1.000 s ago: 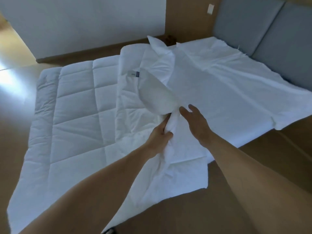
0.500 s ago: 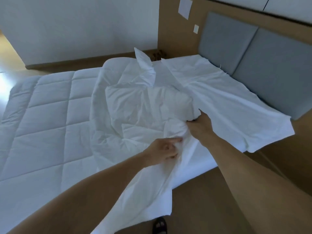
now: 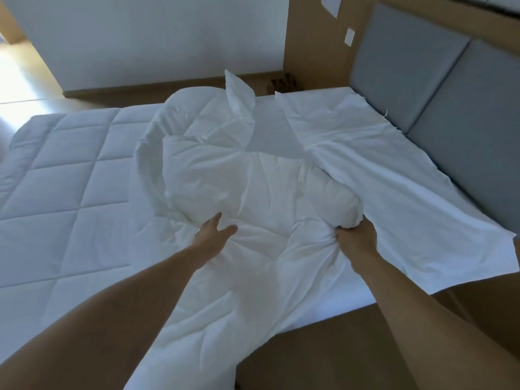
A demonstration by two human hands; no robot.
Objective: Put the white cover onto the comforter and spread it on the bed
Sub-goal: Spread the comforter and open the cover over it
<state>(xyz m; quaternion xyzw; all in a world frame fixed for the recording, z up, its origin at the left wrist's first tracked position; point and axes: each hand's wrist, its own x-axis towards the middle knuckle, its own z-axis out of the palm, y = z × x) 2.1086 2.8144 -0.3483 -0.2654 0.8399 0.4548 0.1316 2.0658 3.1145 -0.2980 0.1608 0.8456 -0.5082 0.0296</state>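
A quilted white comforter (image 3: 64, 187) lies spread over the left part of the bed, with its right end bunched up in the middle. The thin white cover (image 3: 394, 192) lies flat across the right side toward the headboard, and its near part is wrinkled over the bunched comforter. My right hand (image 3: 356, 240) grips a padded lump of comforter wrapped in cover fabric. My left hand (image 3: 215, 233) rests on the wrinkled fabric with its fingers straight and spread.
A grey padded headboard (image 3: 439, 88) stands at the right on a brown wall panel. A white wall (image 3: 168, 38) runs behind the bed. Brown floor (image 3: 323, 347) shows at the near side of the bed. Bright light falls on the floor at far left.
My right hand pulled its handful of fabric to the right, away from the left hand. My left hand let go of the cloth and now lies open on it. The bunch spread wider.
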